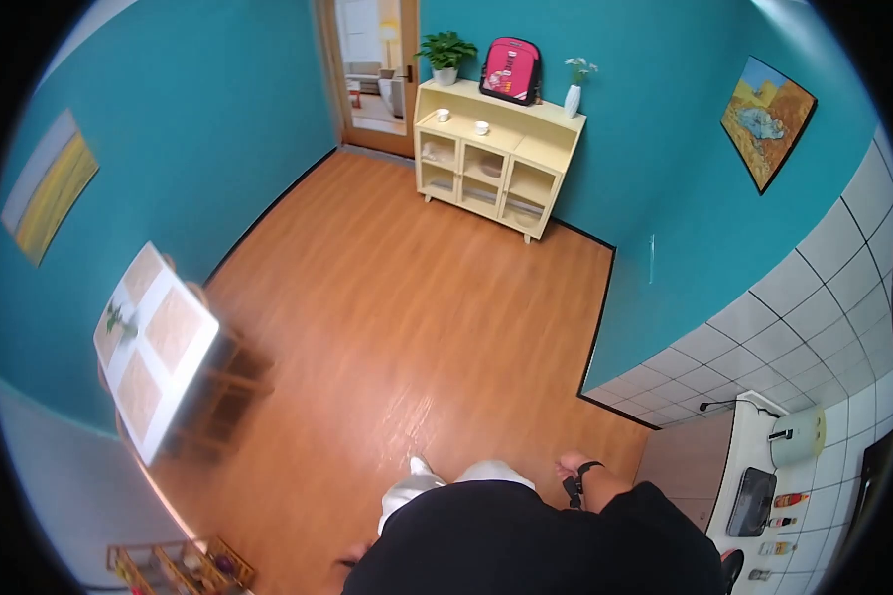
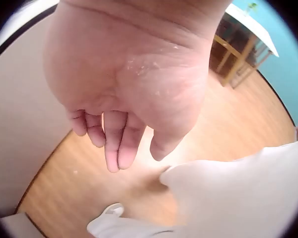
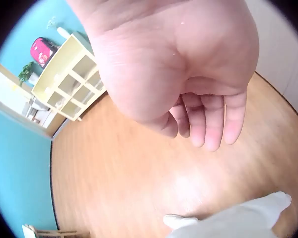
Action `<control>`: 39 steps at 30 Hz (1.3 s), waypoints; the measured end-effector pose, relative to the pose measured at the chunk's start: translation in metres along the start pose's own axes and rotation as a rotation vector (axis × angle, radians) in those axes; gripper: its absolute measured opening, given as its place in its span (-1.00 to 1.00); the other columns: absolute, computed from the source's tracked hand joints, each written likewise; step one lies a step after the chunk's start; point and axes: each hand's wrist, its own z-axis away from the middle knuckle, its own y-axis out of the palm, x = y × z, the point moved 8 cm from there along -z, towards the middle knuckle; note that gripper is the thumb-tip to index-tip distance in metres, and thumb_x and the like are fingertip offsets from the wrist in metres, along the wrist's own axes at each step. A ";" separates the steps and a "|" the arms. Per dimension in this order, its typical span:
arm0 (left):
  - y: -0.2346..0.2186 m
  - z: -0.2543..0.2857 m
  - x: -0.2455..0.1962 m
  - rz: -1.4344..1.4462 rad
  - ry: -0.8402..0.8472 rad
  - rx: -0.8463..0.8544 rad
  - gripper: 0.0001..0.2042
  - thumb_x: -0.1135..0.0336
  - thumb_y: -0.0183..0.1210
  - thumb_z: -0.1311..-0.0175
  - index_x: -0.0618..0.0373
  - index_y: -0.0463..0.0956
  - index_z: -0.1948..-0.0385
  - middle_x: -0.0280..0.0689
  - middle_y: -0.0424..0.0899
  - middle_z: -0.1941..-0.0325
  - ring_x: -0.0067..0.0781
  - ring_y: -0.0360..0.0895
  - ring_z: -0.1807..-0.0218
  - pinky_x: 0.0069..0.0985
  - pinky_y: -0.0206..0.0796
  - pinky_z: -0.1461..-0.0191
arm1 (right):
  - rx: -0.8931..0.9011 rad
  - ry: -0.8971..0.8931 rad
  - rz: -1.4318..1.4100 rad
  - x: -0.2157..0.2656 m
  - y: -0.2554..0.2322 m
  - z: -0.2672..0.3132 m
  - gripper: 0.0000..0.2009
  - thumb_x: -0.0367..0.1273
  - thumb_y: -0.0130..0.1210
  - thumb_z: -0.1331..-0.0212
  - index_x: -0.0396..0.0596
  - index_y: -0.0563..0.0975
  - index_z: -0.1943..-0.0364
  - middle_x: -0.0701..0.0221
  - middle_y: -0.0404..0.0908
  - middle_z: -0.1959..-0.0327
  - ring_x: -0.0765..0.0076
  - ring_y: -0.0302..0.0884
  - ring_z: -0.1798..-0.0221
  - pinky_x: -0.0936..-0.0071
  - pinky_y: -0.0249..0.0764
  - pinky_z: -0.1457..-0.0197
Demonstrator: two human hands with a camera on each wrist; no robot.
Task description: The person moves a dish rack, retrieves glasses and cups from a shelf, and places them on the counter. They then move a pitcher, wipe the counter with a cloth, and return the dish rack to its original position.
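Palm toward its camera, my left hand [image 2: 129,84] hangs at my side with loosely bent fingers and holds nothing. In the head view only a little of the left hand [image 1: 355,551] shows beside my black shirt [image 1: 526,540]. My right hand [image 3: 184,69] also hangs empty, its fingers slightly curled above the wooden floor [image 3: 119,163]. A dark strap circles the right wrist near the hand [image 1: 572,463] in the head view. White trousers [image 2: 248,193] and a white shoe [image 2: 113,210] appear below the left hand.
A cream cabinet [image 1: 496,139] stands at the far wall, with a pink backpack [image 1: 511,69], a potted plant [image 1: 446,55] and a vase [image 1: 573,99] on top. At left is a dining table [image 1: 174,332]; a wooden rack [image 1: 184,565] sits lower left. A kitchen counter [image 1: 746,436] lines the right.
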 end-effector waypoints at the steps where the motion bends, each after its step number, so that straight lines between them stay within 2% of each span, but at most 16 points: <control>1: -0.055 -0.035 -0.026 0.059 -0.060 0.025 -0.72 0.14 0.09 -0.33 0.11 0.70 0.28 -0.20 0.73 0.20 -0.35 0.47 0.30 -0.27 0.36 0.14 | -0.030 0.013 -0.175 0.014 -0.006 0.001 -0.80 -0.29 0.01 -0.31 -0.10 0.53 0.36 0.32 0.62 0.45 0.34 0.58 0.48 0.31 0.57 0.42; 3: -0.175 -0.097 -0.110 0.197 -0.169 -0.032 -0.74 0.16 0.11 -0.29 0.08 0.73 0.28 -0.25 0.76 0.24 -0.39 0.47 0.32 -0.31 0.34 0.18 | -0.058 0.026 -0.379 0.048 -0.010 0.009 -0.80 -0.28 0.00 -0.33 -0.11 0.53 0.33 0.32 0.62 0.41 0.35 0.60 0.43 0.31 0.58 0.39; 6: -0.352 -0.162 -0.277 0.175 0.105 -0.296 -0.67 0.13 0.12 -0.32 0.19 0.70 0.49 -0.30 0.74 0.48 -0.47 0.43 0.50 -0.42 0.29 0.36 | -0.134 -0.126 -0.525 0.122 -0.027 0.029 -0.78 -0.27 -0.04 -0.36 -0.08 0.57 0.30 0.33 0.61 0.38 0.32 0.60 0.36 0.34 0.55 0.39; 8: -0.425 -0.178 -0.393 0.272 0.308 -0.325 -0.66 0.14 0.14 -0.34 0.21 0.68 0.52 -0.25 0.72 0.51 -0.51 0.38 0.54 -0.44 0.22 0.41 | -0.140 -0.044 -0.591 0.129 -0.025 -0.005 -0.77 -0.26 -0.04 -0.37 -0.08 0.57 0.29 0.34 0.60 0.39 0.31 0.59 0.38 0.33 0.55 0.39; 10: -0.462 -0.208 -0.476 0.306 0.338 -0.334 -0.64 0.13 0.12 -0.35 0.24 0.69 0.51 -0.24 0.70 0.51 -0.51 0.38 0.51 -0.44 0.25 0.38 | -0.095 0.046 -0.682 0.118 -0.016 -0.050 -0.76 -0.23 -0.05 -0.38 -0.08 0.56 0.23 0.34 0.60 0.40 0.29 0.59 0.40 0.32 0.55 0.40; 14: -0.440 -0.282 -0.576 0.318 0.390 -0.312 -0.65 0.16 0.09 -0.37 0.24 0.67 0.49 -0.22 0.72 0.45 -0.46 0.47 0.45 -0.45 0.34 0.33 | -0.067 0.127 -0.548 0.140 -0.028 -0.113 -0.76 -0.26 -0.01 -0.39 -0.16 0.57 0.16 0.22 0.64 0.32 0.16 0.66 0.30 0.15 0.59 0.32; 17: -0.368 -0.354 -0.558 0.228 0.206 -0.161 -0.71 0.15 0.11 -0.34 0.17 0.71 0.37 -0.23 0.75 0.34 -0.42 0.59 0.29 -0.35 0.43 0.16 | 0.206 0.253 -0.440 0.163 -0.042 -0.183 -0.79 -0.33 0.06 -0.31 -0.18 0.56 0.13 0.19 0.63 0.31 0.04 0.63 0.28 0.04 0.55 0.21; 19: -0.324 -0.350 -0.548 -0.070 -0.068 -0.011 -0.70 0.10 0.18 -0.25 0.15 0.75 0.34 -0.23 0.74 0.37 -0.40 0.58 0.29 -0.37 0.42 0.06 | 0.158 0.213 -0.395 0.240 -0.099 -0.207 -0.83 -0.35 0.02 -0.28 -0.16 0.55 0.22 0.22 0.57 0.40 0.09 0.56 0.37 0.08 0.46 0.31; 20: -0.325 -0.299 -0.591 -0.197 -0.061 -0.021 -0.66 0.05 0.16 -0.25 0.13 0.75 0.32 -0.20 0.75 0.34 -0.41 0.59 0.27 -0.39 0.41 0.06 | 0.119 0.176 -0.398 0.280 -0.129 -0.226 -0.85 -0.36 0.01 -0.27 -0.14 0.54 0.26 0.23 0.54 0.45 0.11 0.52 0.42 0.10 0.41 0.37; 24: -0.310 -0.337 -0.581 -0.294 0.089 0.006 -0.61 -0.01 0.16 -0.24 0.17 0.73 0.31 -0.18 0.75 0.31 -0.30 0.61 0.24 -0.32 0.41 0.07 | -0.013 -0.009 -0.546 0.515 -0.260 -0.233 -0.86 -0.42 -0.06 -0.21 -0.10 0.51 0.43 0.29 0.43 0.63 0.19 0.38 0.61 0.18 0.23 0.58; 25: -0.315 -0.349 -0.593 -0.297 0.102 -0.007 -0.60 -0.02 0.16 -0.23 0.17 0.73 0.30 -0.17 0.75 0.30 -0.27 0.61 0.23 -0.30 0.41 0.07 | -0.030 -0.077 -0.550 0.579 -0.286 -0.237 -0.85 -0.43 -0.08 -0.20 -0.09 0.51 0.47 0.31 0.40 0.67 0.21 0.34 0.66 0.20 0.18 0.64; 27: -0.329 -0.379 -0.623 -0.307 0.136 -0.036 -0.58 -0.05 0.16 -0.22 0.19 0.72 0.30 -0.16 0.75 0.28 -0.22 0.62 0.22 -0.26 0.41 0.07 | -0.079 -0.254 -0.335 0.662 -0.315 -0.347 -0.86 -0.41 -0.07 -0.25 -0.07 0.51 0.39 0.35 0.52 0.52 0.32 0.42 0.57 0.28 0.30 0.60; 29: -0.345 -0.423 -0.657 -0.363 0.228 -0.076 -0.55 -0.08 0.16 -0.21 0.20 0.71 0.29 -0.15 0.75 0.27 -0.17 0.63 0.21 -0.22 0.40 0.08 | 0.032 -0.427 -0.685 0.780 -0.340 -0.345 -0.88 -0.36 0.00 -0.26 -0.06 0.55 0.32 0.37 0.58 0.44 0.39 0.48 0.51 0.36 0.38 0.56; 33: -0.396 -0.531 -0.765 -0.673 0.746 -0.371 -0.49 -0.14 0.16 -0.20 0.23 0.69 0.28 -0.12 0.76 0.23 -0.06 0.65 0.19 -0.15 0.40 0.09 | -0.038 -0.432 -0.550 0.950 -0.378 -0.335 -0.89 -0.35 0.09 -0.22 -0.05 0.57 0.28 0.40 0.58 0.44 0.44 0.51 0.49 0.43 0.46 0.47; 37: -0.481 -0.674 -0.852 -0.554 0.343 0.192 -0.63 0.03 0.24 -0.18 0.24 0.72 0.40 -0.17 0.75 0.37 -0.24 0.63 0.26 -0.22 0.40 0.15 | 0.036 -0.414 -0.332 1.042 -0.392 -0.350 -0.90 -0.38 0.09 -0.23 -0.09 0.56 0.30 0.41 0.57 0.50 0.45 0.52 0.49 0.45 0.48 0.42; 39: -0.543 -0.670 -0.953 0.114 0.069 -0.011 -0.71 0.14 0.25 -0.22 0.25 0.70 0.38 -0.18 0.77 0.26 -0.38 0.65 0.19 -0.43 0.45 0.10 | 0.048 -0.445 -0.488 1.076 -0.414 -0.392 -0.91 -0.40 0.08 -0.23 -0.10 0.56 0.32 0.41 0.55 0.52 0.45 0.51 0.51 0.45 0.46 0.45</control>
